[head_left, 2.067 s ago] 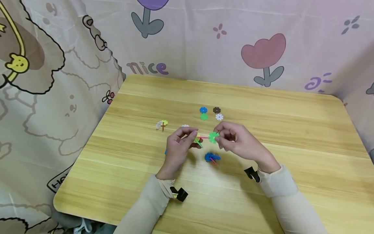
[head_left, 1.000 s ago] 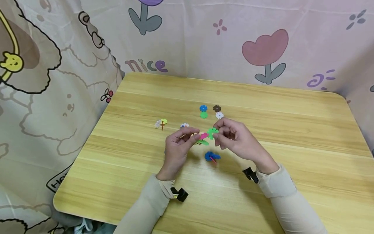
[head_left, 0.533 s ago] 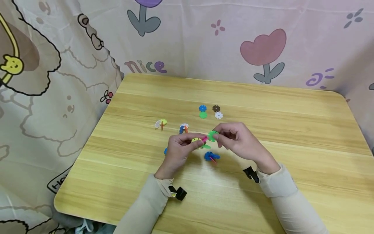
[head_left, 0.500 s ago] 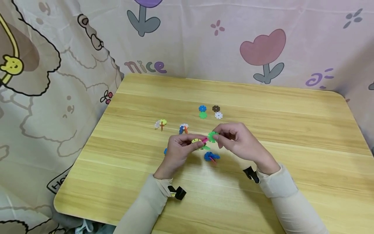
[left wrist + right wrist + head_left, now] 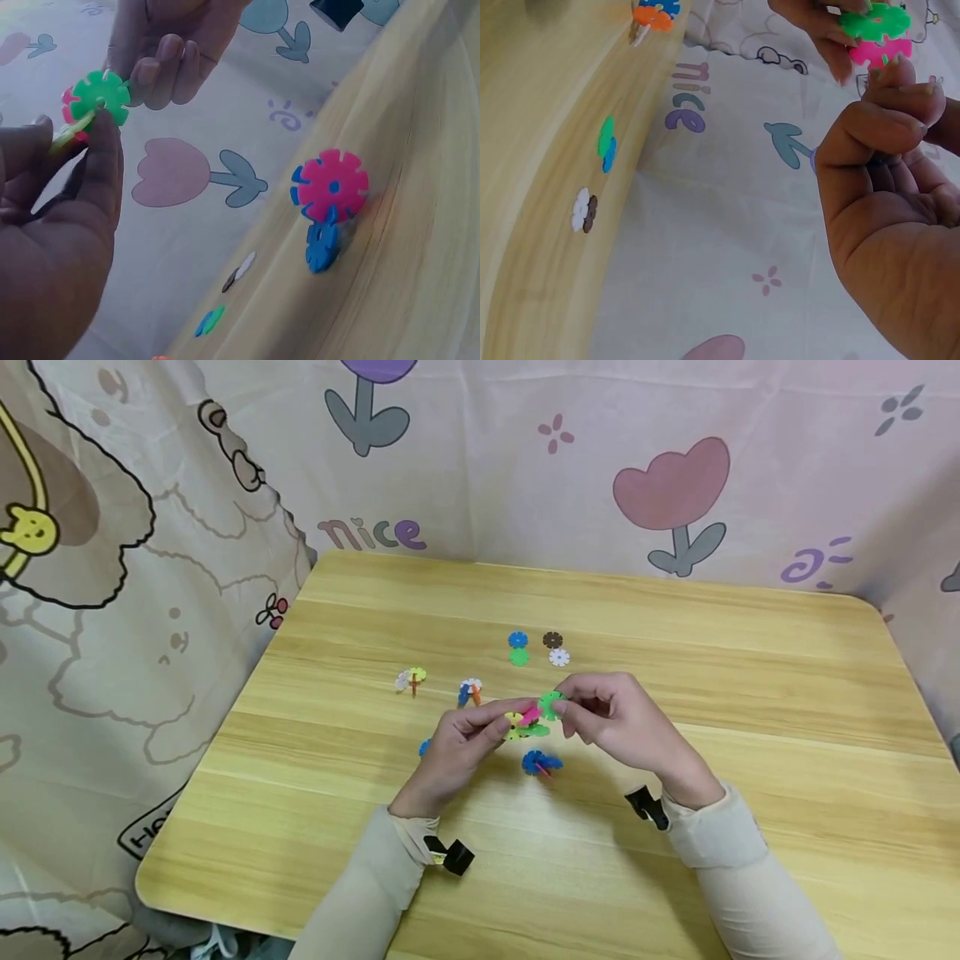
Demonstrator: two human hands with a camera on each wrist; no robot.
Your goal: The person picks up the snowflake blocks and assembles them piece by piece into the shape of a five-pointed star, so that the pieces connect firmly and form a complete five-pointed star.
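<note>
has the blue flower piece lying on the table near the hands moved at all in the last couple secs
No. The blue flower piece lies at the same spot on the table, equally far below the four loose discs.

A light wooden table (image 5: 750,693) carries scattered plastic snowflake discs (image 5: 536,648) and small disc clusters (image 5: 542,763).
</note>
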